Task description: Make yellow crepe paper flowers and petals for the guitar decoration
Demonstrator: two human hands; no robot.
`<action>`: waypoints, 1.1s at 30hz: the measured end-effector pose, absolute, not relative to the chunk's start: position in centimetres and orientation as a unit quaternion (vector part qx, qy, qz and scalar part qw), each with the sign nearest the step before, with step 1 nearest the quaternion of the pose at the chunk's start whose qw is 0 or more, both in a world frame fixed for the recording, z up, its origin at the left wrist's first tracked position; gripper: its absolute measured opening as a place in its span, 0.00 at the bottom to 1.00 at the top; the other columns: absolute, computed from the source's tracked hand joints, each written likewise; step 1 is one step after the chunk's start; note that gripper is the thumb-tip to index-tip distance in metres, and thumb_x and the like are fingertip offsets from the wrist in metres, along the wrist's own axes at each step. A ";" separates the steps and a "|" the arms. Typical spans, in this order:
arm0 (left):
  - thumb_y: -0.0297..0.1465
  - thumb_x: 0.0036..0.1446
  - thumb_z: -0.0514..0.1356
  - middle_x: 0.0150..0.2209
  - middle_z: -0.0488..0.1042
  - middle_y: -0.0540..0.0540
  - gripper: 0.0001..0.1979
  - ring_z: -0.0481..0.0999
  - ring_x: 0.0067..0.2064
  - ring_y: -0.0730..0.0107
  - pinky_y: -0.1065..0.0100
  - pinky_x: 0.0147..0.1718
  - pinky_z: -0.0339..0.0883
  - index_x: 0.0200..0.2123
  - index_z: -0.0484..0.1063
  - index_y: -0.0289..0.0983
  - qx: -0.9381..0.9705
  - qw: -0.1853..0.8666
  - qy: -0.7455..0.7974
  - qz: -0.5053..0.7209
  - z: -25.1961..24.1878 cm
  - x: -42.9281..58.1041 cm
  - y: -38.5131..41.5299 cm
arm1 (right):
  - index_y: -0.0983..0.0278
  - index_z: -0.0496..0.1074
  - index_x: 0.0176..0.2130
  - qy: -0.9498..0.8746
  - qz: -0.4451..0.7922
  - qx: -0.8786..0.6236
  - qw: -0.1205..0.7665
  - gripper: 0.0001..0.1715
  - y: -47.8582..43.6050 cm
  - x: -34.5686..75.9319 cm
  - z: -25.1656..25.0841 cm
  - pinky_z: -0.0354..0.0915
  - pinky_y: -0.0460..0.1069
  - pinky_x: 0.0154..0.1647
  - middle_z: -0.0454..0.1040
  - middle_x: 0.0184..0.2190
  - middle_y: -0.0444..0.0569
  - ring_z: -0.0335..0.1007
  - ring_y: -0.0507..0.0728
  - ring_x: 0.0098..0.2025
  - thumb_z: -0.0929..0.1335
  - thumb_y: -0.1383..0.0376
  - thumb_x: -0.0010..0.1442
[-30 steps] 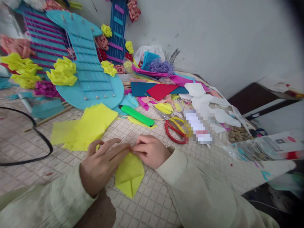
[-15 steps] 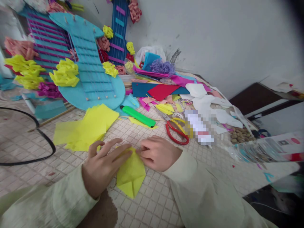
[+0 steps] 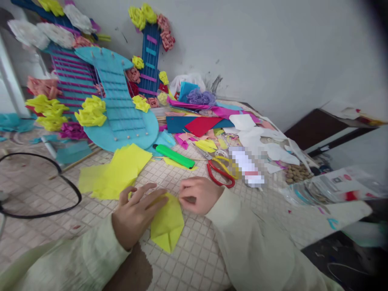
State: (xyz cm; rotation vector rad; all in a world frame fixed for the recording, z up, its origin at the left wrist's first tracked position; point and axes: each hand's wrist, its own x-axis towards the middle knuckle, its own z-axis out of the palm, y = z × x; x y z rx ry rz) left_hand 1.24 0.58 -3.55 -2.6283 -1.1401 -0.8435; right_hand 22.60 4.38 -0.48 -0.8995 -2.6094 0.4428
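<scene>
A folded piece of yellow paper (image 3: 167, 226) lies on the table in front of me, with crease lines near its lower point. My left hand (image 3: 138, 214) rests over its upper left side, fingers stretched out and fingertips on the sheet. At the upper right edge of the paper is my right hand (image 3: 200, 196), its thumb and fingers curled into a pinch on that edge. Beyond my left hand sits a stack of yellow paper sheets (image 3: 121, 169). A green box cutter (image 3: 174, 156) lies past the paper.
Red-and-yellow-handled scissors (image 3: 220, 173) lie beyond my right hand. Blue harp-like paper crafts (image 3: 121, 109) with yellow flowers stand at the back left. Coloured paper scraps (image 3: 203, 126) and purple yarn (image 3: 201, 97) pile up by the wall. A black cable (image 3: 77, 190) loops at left.
The view has tilted up slightly, showing more of the crafts. My right hand has shifted slightly at the paper's edge; my left hand stays spread on the sheet.
</scene>
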 end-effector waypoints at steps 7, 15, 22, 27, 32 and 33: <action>0.27 0.57 0.47 0.47 0.74 0.47 0.17 0.68 0.48 0.55 0.54 0.42 0.53 0.43 0.71 0.46 -0.878 0.041 -0.383 -0.284 -4.1 0.9 0.8 | 0.64 0.74 0.40 -0.838 0.235 -0.452 0.192 0.13 4.3 20.9 -1.2 0.58 0.45 0.28 0.74 0.26 0.45 0.65 0.50 0.26 0.67 0.63 0.54; 0.30 0.52 0.53 0.44 0.74 0.42 0.15 0.67 0.47 0.52 0.52 0.42 0.53 0.44 0.69 0.39 -0.837 0.029 -0.475 -0.270 -3.6 0.5 0.9 | 0.63 0.75 0.38 -0.801 0.265 -0.495 0.206 0.14 3.5 19.6 -1.6 0.57 0.44 0.27 0.71 0.24 0.42 0.62 0.50 0.25 0.70 0.69 0.47; 0.32 0.47 0.59 0.44 0.73 0.44 0.10 0.65 0.48 0.50 0.52 0.41 0.54 0.37 0.71 0.41 -0.810 -0.006 -0.529 -0.253 -3.2 0.7 1.0 | 0.64 0.75 0.39 -0.779 0.285 -0.515 0.217 0.13 3.6 19.7 -1.1 0.58 0.44 0.27 0.73 0.27 0.45 0.62 0.49 0.23 0.69 0.68 0.50; 0.28 0.43 0.59 0.33 0.74 0.50 0.09 0.68 0.40 0.58 0.61 0.34 0.56 0.31 0.67 0.42 -0.796 -0.080 -0.545 -0.249 -3.1 0.9 1.3 | 0.64 0.75 0.38 -0.767 0.320 -0.516 0.210 0.13 3.8 19.5 -0.6 0.59 0.45 0.27 0.73 0.27 0.45 0.63 0.49 0.24 0.70 0.66 0.49; 0.25 0.43 0.57 0.31 0.72 0.52 0.21 0.71 0.37 0.63 0.62 0.35 0.60 0.43 0.64 0.43 -0.787 -0.157 -0.534 -0.266 -3.6 0.8 1.8 | 0.65 0.75 0.39 -0.730 0.377 -0.530 0.208 0.17 4.3 19.1 -0.7 0.59 0.44 0.26 0.72 0.23 0.43 0.64 0.50 0.24 0.72 0.66 0.45; 0.24 0.42 0.57 0.32 0.72 0.51 0.22 0.72 0.36 0.65 0.63 0.35 0.61 0.45 0.64 0.43 -0.786 -0.170 -0.529 -0.271 -3.8 0.7 1.9 | 0.66 0.75 0.38 -0.721 0.390 -0.533 0.210 0.17 4.4 19.0 -0.9 0.59 0.44 0.26 0.72 0.22 0.43 0.65 0.50 0.24 0.72 0.67 0.45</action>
